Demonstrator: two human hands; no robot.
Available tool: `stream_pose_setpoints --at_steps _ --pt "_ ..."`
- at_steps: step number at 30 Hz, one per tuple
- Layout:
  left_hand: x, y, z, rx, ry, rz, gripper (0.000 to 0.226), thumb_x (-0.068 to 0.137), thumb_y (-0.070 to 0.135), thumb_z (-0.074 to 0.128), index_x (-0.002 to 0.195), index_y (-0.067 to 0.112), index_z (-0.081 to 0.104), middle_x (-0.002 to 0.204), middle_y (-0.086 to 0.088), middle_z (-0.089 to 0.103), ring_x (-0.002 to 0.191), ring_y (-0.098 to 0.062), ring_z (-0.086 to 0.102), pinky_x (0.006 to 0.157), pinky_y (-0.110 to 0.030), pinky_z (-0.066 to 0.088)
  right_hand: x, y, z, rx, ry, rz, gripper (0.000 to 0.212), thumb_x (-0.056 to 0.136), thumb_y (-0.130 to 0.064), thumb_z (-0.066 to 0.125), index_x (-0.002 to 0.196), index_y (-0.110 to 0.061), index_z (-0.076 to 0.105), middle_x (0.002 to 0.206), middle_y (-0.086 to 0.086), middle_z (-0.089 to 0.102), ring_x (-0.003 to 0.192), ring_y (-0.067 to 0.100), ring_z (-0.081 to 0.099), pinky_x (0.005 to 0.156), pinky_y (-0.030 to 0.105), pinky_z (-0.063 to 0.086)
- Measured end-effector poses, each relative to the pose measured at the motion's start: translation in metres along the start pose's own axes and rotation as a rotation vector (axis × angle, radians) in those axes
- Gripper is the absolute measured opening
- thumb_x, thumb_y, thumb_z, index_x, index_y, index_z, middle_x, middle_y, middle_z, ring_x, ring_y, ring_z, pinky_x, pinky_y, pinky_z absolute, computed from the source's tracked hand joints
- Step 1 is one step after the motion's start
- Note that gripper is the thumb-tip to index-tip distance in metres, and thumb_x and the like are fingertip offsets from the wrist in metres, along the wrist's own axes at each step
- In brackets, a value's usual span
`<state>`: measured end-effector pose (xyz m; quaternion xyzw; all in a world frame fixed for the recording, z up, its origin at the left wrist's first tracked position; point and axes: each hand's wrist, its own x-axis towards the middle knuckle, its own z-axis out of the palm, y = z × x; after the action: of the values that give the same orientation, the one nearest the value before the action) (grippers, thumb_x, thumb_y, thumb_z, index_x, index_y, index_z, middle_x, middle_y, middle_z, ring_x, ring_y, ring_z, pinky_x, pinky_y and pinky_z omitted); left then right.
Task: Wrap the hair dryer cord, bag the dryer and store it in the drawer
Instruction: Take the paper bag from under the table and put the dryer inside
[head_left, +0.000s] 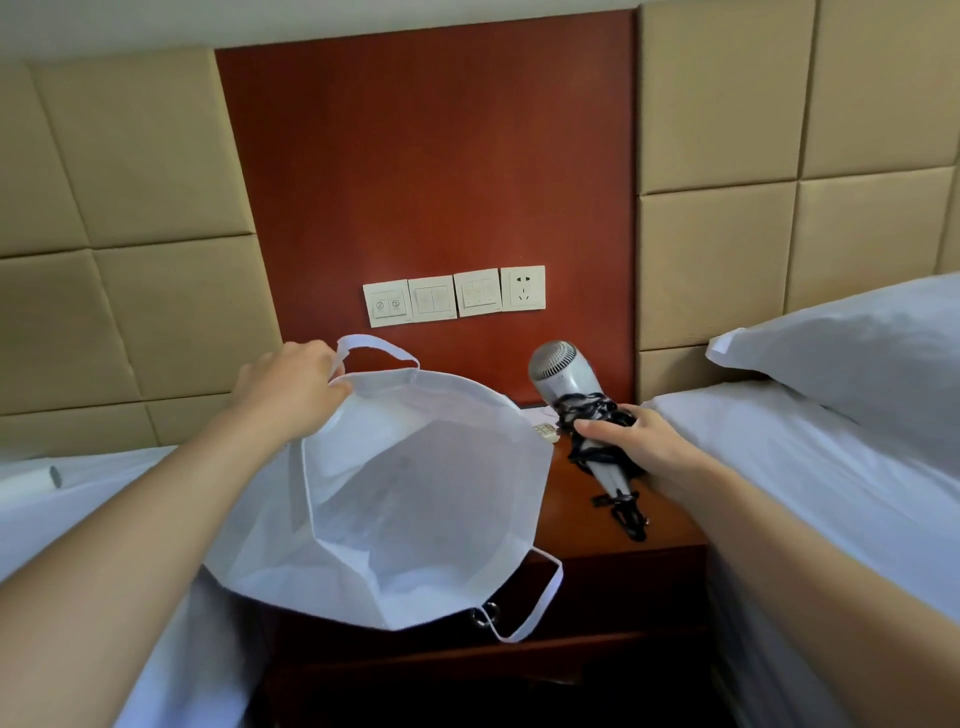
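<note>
Left hand: gripping white bag rim, holding it open.
Right hand: clutching cord-wrapped dryer above table.

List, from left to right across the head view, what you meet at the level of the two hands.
left hand → white bag → hair dryer → right hand → pillow

Left grip extended, pinching, right grip extended, curled tight, thumb forward
</note>
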<state>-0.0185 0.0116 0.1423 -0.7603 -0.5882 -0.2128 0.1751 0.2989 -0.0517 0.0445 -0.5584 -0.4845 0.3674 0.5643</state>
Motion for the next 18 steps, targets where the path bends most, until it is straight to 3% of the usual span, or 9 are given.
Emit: stream_pose_setpoints --at_steps 6,9,11,15,18 --pt "0.010 -0.003 -0.024 0.048 0.041 -0.111 0.023 0.095 0.025 0.044 0.105 0.013 0.060 0.111 -0.014 0.061 0.102 -0.037 0.055 0.074 -0.034 0.036 -0.049 -0.060 0.019 -0.001 -0.290 -0.176 0.034 0.077 -0.015 0.074 0.108 -0.009 0.063 0.093 0.007 0.073 0.082 0.017 0.071 0.069 0.023 0.054" --pt "0.015 -0.007 -0.027 0.045 0.002 -0.160 0.027 0.096 0.027 0.042 0.112 0.012 0.058 0.118 -0.014 0.059 0.108 -0.036 0.054 0.077 -0.034 0.035 -0.062 -0.079 0.032 -0.025 -0.374 -0.197 0.045 0.069 -0.020 0.077 0.111 -0.014 0.062 0.101 0.007 0.073 0.091 0.020 0.071 0.077 0.026 0.055" --pt "0.019 -0.006 -0.030 0.004 -0.012 -0.161 0.029 0.097 0.028 0.042 0.114 0.012 0.058 0.119 -0.013 0.059 0.109 -0.035 0.054 0.077 -0.034 0.036 -0.064 -0.087 0.039 -0.039 -0.404 -0.176 0.042 0.072 -0.017 0.076 0.112 -0.012 0.062 0.102 0.010 0.073 0.090 0.023 0.070 0.075 0.029 0.056" --pt "0.018 0.000 -0.042 -0.039 -0.031 -0.083 0.031 0.099 0.029 0.040 0.106 0.013 0.066 0.110 -0.011 0.064 0.100 -0.033 0.056 0.073 -0.033 0.038 -0.060 -0.087 0.055 -0.095 -0.446 -0.068 0.038 0.076 -0.014 0.074 0.111 -0.002 0.062 0.092 0.012 0.073 0.083 0.023 0.071 0.070 0.031 0.055" --pt "0.010 0.005 -0.047 -0.039 -0.040 -0.005 0.032 0.098 0.030 0.039 0.086 0.015 0.064 0.097 -0.008 0.065 0.087 -0.030 0.054 0.071 -0.033 0.040 -0.049 -0.077 0.079 -0.137 -0.444 0.053 0.035 0.078 -0.014 0.072 0.108 0.003 0.063 0.087 0.012 0.071 0.076 0.023 0.069 0.065 0.029 0.056"
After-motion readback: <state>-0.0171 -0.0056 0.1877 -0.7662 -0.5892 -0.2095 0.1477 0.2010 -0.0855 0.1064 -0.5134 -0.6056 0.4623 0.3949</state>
